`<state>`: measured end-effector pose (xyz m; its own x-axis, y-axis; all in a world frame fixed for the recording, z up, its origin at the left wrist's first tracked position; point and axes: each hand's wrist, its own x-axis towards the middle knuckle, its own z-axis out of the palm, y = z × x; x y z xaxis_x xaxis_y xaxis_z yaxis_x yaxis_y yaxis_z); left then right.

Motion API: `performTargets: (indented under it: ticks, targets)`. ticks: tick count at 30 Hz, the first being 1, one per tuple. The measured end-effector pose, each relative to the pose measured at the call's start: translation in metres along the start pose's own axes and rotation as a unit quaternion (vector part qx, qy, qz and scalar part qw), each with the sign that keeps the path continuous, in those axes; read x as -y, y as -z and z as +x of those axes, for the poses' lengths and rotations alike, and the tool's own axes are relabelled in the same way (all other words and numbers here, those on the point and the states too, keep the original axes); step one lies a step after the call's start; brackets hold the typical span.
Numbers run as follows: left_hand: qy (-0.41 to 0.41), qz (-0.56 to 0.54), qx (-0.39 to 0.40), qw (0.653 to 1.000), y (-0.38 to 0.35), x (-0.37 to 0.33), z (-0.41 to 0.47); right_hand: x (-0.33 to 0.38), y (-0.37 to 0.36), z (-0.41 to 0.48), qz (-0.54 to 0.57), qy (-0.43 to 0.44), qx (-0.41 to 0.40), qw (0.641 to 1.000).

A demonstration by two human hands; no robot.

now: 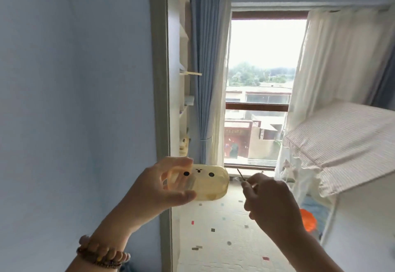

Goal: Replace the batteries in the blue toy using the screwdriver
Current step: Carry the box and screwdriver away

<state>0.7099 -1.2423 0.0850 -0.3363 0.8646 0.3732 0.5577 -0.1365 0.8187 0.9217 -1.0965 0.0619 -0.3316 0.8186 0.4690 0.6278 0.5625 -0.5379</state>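
Two grips above speckled floor (224, 239), facing window (260, 68): left grip (154, 186) holds toy (211, 183), right grip (271, 203) pinches screwdriver (241, 173).

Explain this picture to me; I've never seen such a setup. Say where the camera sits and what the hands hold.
There is no machine here: a person wears one wide-angle camera on the head, looking forward and down, so you see their own two arms. The left hand, with a bead bracelet on its wrist, grips a rounded, pale yellow, see-through toy with a drawn face. The right hand pinches what looks like a thin screwdriver, its dark tip pointing up, beside the toy but apart from it. Both are held in mid-air. Behind are a window, a bed and a speckled floor mat.
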Motion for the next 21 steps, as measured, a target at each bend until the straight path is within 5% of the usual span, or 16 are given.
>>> performTargets:
  ticks: [21]
  targets:
    - [-0.002,-0.019,0.027,0.999,-0.13,0.04,0.211,-0.149,-0.022,0.187,0.03,0.012,0.001,0.999]
